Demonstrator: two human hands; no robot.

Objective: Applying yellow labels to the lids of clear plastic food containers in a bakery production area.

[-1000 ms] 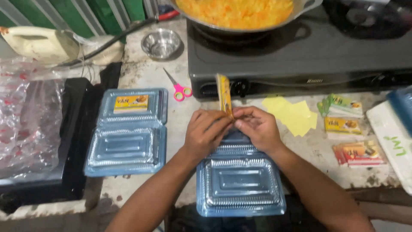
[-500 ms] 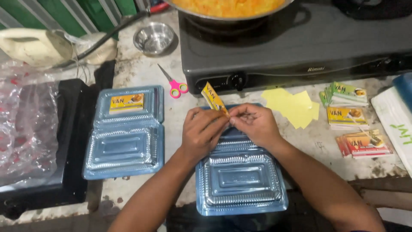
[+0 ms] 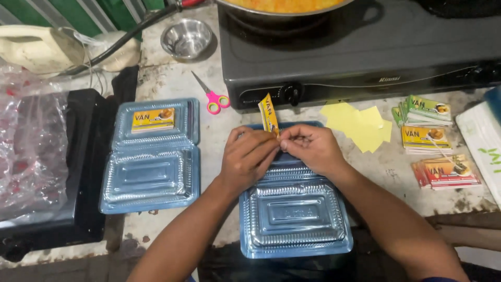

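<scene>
My left hand (image 3: 246, 159) and my right hand (image 3: 311, 149) meet over the hinged lid of an open clear plastic food box (image 3: 295, 219) at the counter's front edge. Between their fingertips stands a small yellow sticker label (image 3: 269, 114), held upright and seen nearly edge-on. Both hands pinch its lower end. The lid half of the box is mostly hidden under my hands. A second open clear box (image 3: 150, 177) lies to the left with a yellow label (image 3: 153, 119) stuck on its lid.
A black gas stove (image 3: 365, 47) with a pan of orange food (image 3: 284, 5) stands at the back. Pink-handled scissors (image 3: 211, 96), a small steel bowl (image 3: 186, 37), yellow backing papers (image 3: 359, 124), stacks of labels (image 3: 425, 137) at right, plastic bags (image 3: 28, 151) at left.
The label has tilted from leaning left to more upright between my fingers. My hands have stayed over the box lid, and the view has shifted slightly.
</scene>
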